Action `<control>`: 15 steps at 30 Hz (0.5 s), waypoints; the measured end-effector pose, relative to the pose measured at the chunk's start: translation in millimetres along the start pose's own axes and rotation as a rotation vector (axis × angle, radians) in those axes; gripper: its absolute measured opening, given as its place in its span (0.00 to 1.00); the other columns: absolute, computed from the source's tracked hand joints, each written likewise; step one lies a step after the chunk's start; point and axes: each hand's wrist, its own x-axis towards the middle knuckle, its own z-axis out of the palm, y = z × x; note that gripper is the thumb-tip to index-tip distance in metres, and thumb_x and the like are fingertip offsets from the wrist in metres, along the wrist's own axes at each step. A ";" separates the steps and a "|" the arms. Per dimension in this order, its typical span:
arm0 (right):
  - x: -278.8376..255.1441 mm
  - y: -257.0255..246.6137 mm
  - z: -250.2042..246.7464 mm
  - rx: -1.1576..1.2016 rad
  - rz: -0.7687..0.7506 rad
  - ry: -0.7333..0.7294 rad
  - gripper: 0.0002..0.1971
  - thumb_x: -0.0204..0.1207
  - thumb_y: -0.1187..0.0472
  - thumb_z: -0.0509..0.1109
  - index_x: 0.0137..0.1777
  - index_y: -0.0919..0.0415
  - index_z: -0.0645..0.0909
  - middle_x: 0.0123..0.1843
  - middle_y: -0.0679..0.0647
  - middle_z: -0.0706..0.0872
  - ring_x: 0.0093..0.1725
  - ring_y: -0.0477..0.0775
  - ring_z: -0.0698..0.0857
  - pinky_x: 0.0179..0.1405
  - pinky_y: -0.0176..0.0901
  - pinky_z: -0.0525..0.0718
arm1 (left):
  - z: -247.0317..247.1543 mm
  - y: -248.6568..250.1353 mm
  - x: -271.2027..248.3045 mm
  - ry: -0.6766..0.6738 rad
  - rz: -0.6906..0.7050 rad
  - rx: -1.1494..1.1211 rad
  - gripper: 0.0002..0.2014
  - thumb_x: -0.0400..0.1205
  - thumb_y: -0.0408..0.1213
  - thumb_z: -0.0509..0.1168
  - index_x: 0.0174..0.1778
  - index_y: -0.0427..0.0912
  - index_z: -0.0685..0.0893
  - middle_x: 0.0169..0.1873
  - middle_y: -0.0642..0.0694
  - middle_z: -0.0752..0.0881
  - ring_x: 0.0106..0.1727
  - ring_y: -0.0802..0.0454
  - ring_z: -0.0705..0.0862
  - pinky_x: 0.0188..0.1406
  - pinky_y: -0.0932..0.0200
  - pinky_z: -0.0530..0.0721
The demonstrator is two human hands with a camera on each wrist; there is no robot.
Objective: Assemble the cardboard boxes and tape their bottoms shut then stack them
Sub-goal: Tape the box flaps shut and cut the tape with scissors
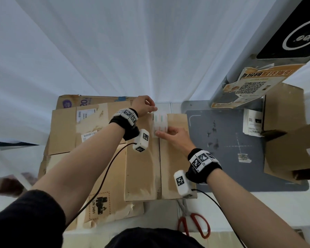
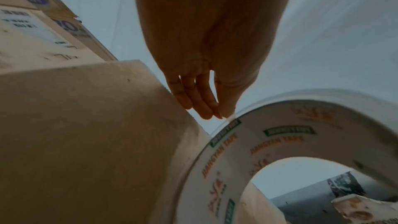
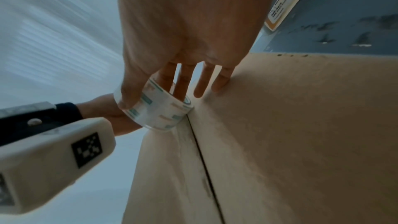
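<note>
Head view: box (image 1: 160, 158) upside down on the table (image 1: 222, 208), two bottom flaps (image 1: 141, 167) meeting in a seam (image 1: 159, 163) running straight away from the body, near edge to far edge. Tape roll (image 1: 160, 124) standing on edge at the far end of that seam, right on the line, wheel axis across it, so set to roll back along the seam toward the body. Right hand (image 1: 175, 138) clamped on the roll, thumb on the outer face and two fingers through the core, remaining fingers (image 3: 219, 83) pressed flat on the right flap just beside. Left hand (image 1: 144, 105) past the far edge of the box, fingertips (image 2: 224, 113) pinched together on what looks like the free tape end at the roll's rim; tape itself too clear to make out with certainty. Probably the start of the taping: end to be anchored over the far edge, then roll drawn along the seam's long axis toward the near edge. Right hand nearer the body and better placed for that pull. Red scissors (image 1: 195, 224) near the front edge of the table, flattened cartons (image 1: 75, 129) under and to the left, another carton (image 1: 284, 133) well off to the right.
</note>
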 end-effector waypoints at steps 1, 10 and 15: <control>2.0 0.3 0.9 -0.004 0.005 0.001 0.29 0.59 0.30 0.80 0.55 0.47 0.92 0.58 0.43 0.91 0.63 0.44 0.87 0.73 0.54 0.80 | 0.0 -0.9 1.5 -0.015 -0.007 -0.007 0.08 0.77 0.33 0.77 0.44 0.42 0.84 0.36 0.47 0.86 0.36 0.57 0.84 0.44 0.62 0.83; 7.7 1.3 3.1 0.005 -0.004 -0.011 0.28 0.62 0.33 0.78 0.53 0.53 0.93 0.56 0.41 0.88 0.58 0.42 0.87 0.69 0.51 0.82 | -11.9 -1.8 14.5 -0.216 -0.089 -0.026 0.08 0.75 0.46 0.79 0.47 0.49 0.92 0.52 0.38 0.90 0.51 0.50 0.86 0.63 0.50 0.86; 9.5 4.4 0.1 0.033 0.003 -0.007 0.20 0.67 0.39 0.80 0.51 0.52 0.93 0.56 0.40 0.87 0.59 0.43 0.87 0.71 0.54 0.81 | -13.8 0.4 21.7 -0.264 -0.114 -0.065 0.05 0.75 0.39 0.79 0.44 0.44 0.92 0.46 0.43 0.89 0.49 0.52 0.85 0.64 0.51 0.85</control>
